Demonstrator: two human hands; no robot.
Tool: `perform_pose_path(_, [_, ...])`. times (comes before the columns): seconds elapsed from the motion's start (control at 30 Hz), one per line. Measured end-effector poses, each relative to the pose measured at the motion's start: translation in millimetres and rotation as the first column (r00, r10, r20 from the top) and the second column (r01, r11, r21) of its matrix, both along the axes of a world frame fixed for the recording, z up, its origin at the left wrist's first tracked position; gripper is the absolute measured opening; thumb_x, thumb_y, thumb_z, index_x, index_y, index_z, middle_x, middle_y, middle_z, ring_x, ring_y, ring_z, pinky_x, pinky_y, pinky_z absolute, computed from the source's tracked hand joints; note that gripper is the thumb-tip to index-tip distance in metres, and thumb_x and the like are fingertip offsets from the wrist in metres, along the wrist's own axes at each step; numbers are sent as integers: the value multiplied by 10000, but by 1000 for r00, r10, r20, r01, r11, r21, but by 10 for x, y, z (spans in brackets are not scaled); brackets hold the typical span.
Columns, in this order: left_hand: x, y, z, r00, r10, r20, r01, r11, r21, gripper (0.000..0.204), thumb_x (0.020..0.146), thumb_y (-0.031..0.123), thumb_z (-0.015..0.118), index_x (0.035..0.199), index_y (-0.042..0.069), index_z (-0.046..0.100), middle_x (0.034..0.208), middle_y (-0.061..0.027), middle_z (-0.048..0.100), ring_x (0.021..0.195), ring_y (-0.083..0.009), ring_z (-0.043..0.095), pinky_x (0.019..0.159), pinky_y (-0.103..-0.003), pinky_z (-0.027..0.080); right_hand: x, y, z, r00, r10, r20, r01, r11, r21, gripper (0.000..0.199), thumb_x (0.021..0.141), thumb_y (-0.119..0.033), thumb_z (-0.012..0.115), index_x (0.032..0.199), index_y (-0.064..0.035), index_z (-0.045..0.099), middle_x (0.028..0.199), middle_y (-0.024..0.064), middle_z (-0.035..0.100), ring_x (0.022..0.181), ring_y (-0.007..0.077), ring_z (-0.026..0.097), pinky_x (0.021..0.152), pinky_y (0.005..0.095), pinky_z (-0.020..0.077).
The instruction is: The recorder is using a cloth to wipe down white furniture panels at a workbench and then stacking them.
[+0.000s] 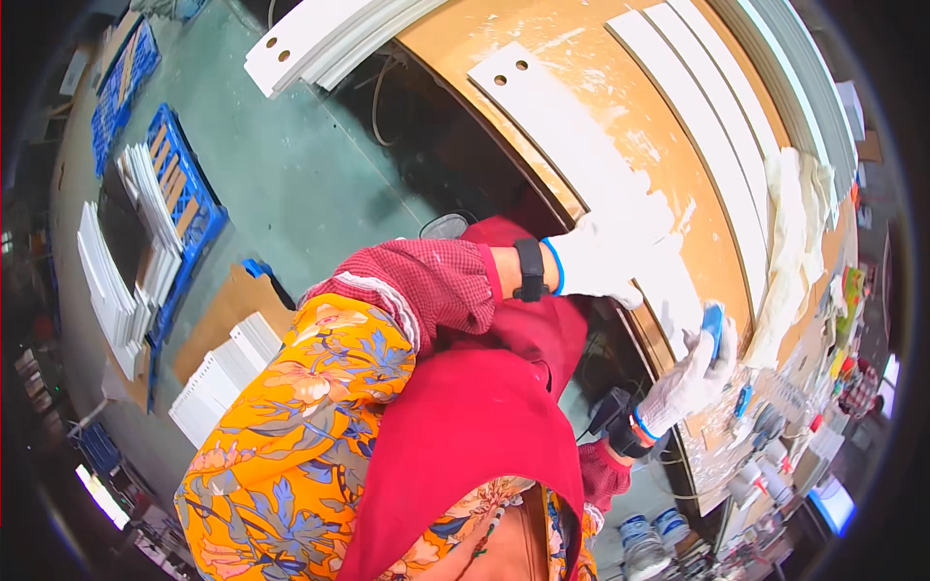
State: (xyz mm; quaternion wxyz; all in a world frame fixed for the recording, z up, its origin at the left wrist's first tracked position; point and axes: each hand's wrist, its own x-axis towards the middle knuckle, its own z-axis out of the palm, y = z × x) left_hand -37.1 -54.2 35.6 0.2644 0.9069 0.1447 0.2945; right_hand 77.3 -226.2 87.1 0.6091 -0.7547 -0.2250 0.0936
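A long white board [542, 116] with two round holes at its far end lies along the near edge of the brown worktable. My left hand [601, 259], in a white glove, rests flat on this board with its fingers stretched out; glare blurs their outline against the white surface. Closed around a small blue block [713, 327] is my right hand [686, 385], also gloved, at the board's near end. The block's underside is hidden, so its exact kind does not show.
More white boards [693, 107] lie farther across the worktable [581, 58], beside a crumpled white cloth [790, 242]. Other boards are stacked at the far left table end [329, 44]. Blue pallets [199, 223] with white panels stand on the green floor. A blue-handled tool [743, 400] lies at right.
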Motion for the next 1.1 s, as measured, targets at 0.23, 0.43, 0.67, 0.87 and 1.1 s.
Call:
perform_pose_path(0.23, [-24, 56, 5, 984, -54, -171, 48, 998, -39, 514, 655, 365, 720, 1049, 65, 580, 1048, -162, 545, 1052, -394, 510, 974, -508, 368, -445, 962, 126, 930, 365, -42, -367, 929, -57, 394, 856, 13, 597, 1238, 61, 515, 1227, 172, 566, 1104, 217, 565, 931, 321, 460])
perform_pose_path(0.43, [230, -205, -484, 688, 323, 649, 716, -160, -680, 363, 945, 377, 470, 1210, 129, 474, 1201, -125, 531, 1108, -230, 506, 981, -406, 394, -738, 1833, 158, 617, 765, 184, -673, 634, -381, 397, 850, -16, 642, 1235, 13, 547, 1233, 131, 578, 1110, 196, 560, 975, 321, 423])
perform_pose_path(0.67, [22, -220, -565, 691, 91, 717, 722, -101, -684, 363, 1008, 234, 334, 1354, 145, 400, 1339, -90, 478, 1242, -212, 438, 1065, -361, 339, -990, 2469, -7, 329, 850, 411, -693, 513, -507, 345, 845, -61, 657, 1184, -29, 599, 1093, 82, 630, 989, 160, 598, 864, 268, 466])
perform_pose_path(0.87, [251, -274, -744, 805, -4, 593, 567, 300, -767, 298, 968, 196, 396, 1242, 126, 489, 1233, -81, 546, 1146, -208, 500, 1002, -339, 386, -1060, 2700, -176, 307, 826, 472, -725, 524, -446, 322, 810, -113, 694, 1118, -51, 626, 989, 107, 648, 899, 225, 627, 800, 304, 493])
perform_pose_path(1.1, [598, -635, -1217, 984, -134, 115, 163, 940, -299, 234, 920, 151, 468, 1112, 103, 593, 1108, -70, 625, 1035, -203, 572, 929, -314, 442, -1069, 2731, -249, 168, 753, 636, -650, 569, -503, 300, 780, -180, 724, 1054, -86, 647, 904, 132, 655, 826, 296, 637, 734, 341, 509])
